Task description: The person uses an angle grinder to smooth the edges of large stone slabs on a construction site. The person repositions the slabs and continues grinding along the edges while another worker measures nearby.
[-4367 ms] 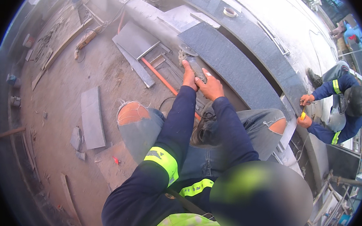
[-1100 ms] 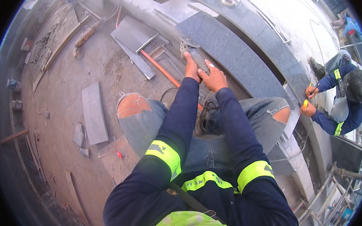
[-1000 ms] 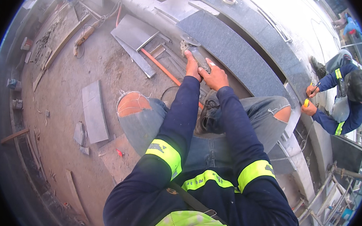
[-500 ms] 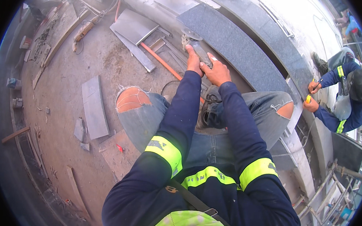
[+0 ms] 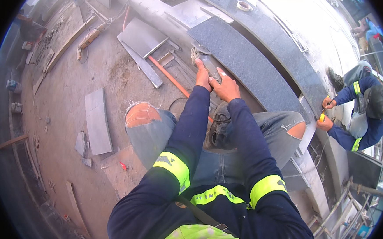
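Observation:
Both my hands hold an angle grinder in front of me. My left hand is wrapped round its left side near the head, and my right hand grips the body from the right, a white wrap on one finger. The grinder's disc is at the near edge of a long dark grey stone slab, close to its left end. Whether the disc touches the stone I cannot tell. My fingers hide part of the tool.
At right, a co-worker holds a yellow tape measure by another long slab. An orange pipe runs beside grey panels. Left lie a stone offcut, a second power tool and a wood strip. A tape roll sits far off.
The whole view has shifted a little, so the scene sits lower in the picture. My hands and the grinder keep about the same place against the slab. Haze at the far left looks thicker.

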{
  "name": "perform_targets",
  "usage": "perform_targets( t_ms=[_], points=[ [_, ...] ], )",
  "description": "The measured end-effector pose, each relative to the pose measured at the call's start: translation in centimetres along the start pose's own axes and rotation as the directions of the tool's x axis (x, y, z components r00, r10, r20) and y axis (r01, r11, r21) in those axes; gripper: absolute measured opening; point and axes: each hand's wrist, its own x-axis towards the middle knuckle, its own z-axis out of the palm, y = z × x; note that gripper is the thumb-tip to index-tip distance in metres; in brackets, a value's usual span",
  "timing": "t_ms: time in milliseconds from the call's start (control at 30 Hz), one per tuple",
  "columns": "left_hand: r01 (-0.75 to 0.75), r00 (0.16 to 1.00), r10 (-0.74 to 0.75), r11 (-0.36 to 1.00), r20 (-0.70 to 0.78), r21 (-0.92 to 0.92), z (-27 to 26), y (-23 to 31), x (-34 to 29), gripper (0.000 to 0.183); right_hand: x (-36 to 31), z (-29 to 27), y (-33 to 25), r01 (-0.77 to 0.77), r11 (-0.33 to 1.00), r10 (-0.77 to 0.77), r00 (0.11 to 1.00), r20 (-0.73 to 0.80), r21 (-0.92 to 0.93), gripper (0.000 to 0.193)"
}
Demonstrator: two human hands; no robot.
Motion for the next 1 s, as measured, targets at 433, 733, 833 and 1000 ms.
perform_targets(
  t_ms=[433, 733, 833, 1000],
  points=[
    [0.031, 0.999, -0.029, 0.999, -0.031, 0.033, -0.8, -0.3, -0.6, 0.090, -1.6, -0.5, -0.3, -0.010, 1.000, 0.009, 1.000, 0.018, 0.024, 0.084],
    [0.023, 1.000, -0.023, 1.000, -0.019, 0.012, 0.2, -0.2, -2.4, 0.090, -2.2, -0.9, -0.4, -0.026, 0.999, 0.026, 0.999, 0.029, 0.022, 0.085],
    [0.032, 0.999, -0.032, 0.999, -0.019, 0.020, 0.2, 0.0, -2.8, 0.090, -2.5, -1.0, -0.4, -0.025, 0.999, 0.024, 0.999, 0.028, 0.027, 0.086],
    [0.043, 0.999, -0.043, 0.999, 0.004, 0.013, 0.2, -0.2, -2.9, 0.091, -2.5, -0.6, 0.2, -0.009, 1.000, 0.009, 1.000, -0.006, 0.000, 0.083]
  ],
)
